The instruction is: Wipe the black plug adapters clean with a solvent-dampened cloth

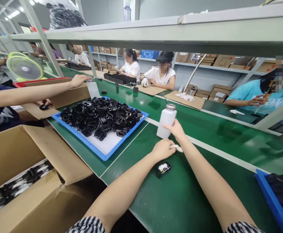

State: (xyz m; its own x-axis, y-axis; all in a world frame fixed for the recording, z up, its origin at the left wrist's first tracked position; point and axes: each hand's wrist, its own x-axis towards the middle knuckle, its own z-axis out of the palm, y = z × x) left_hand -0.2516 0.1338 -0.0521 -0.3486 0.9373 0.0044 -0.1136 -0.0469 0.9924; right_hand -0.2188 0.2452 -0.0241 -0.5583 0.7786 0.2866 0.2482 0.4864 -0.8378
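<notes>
My right hand (pixel 177 130) is closed around the side of a white plastic bottle (pixel 167 120) with a metal top. The bottle leans slightly, and some fingers are hidden behind it. Just below, my left hand (pixel 163 149) is closed, and a piece of white cloth (pixel 177 148) sticks out from its fingers toward my right wrist. Under my left hand, on the green work surface (pixel 180 197), lies a small black oval device (pixel 163 169) with a white and metallic inside showing.
A blue-rimmed tray (pixel 105 156) heaped with black parts (pixel 100 115) stands left of my hands. Another blue tray (pixel 272 200) is at the right edge. Open cardboard boxes (pixel 59 152) sit at left. A co-worker's hand (pixel 80 80) touches another white bottle (pixel 93 89). A shelf (pixel 156 34) crosses overhead.
</notes>
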